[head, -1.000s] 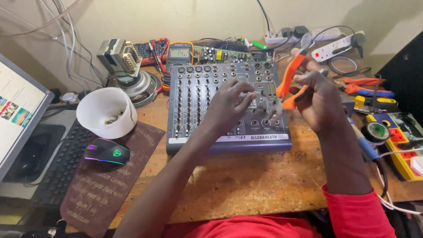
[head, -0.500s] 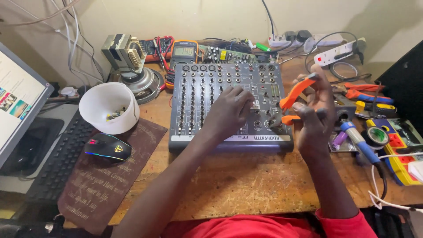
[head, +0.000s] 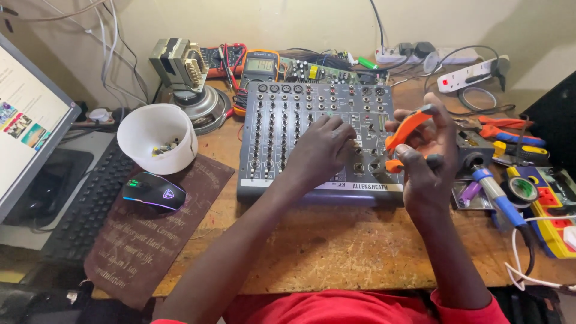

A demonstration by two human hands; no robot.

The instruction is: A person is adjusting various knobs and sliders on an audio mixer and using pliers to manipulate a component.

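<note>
Since the earlier frame your right hand [head: 427,165] has drawn closer to your left over the mixer's right side, and the orange-handled pliers [head: 403,137] now sit lower, tilted up toward the far right. Your right fingers [head: 414,157] are closed around the pliers' two orange handles; the tool's tip is hidden behind your hand. Your left hand [head: 321,150] rests on the audio mixer [head: 288,129], fingers curled down onto the knobs at its right-hand section; whether they pinch a knob cannot be told. The mixer is a grey-blue slab with rows of small dark knobs, lying flat on the wooden surface [head: 336,246]. Left of it stand a white bowl [head: 157,139] and a dark mouse [head: 153,191]; right of it lies a blue-handled soldering iron [head: 495,195].
</note>
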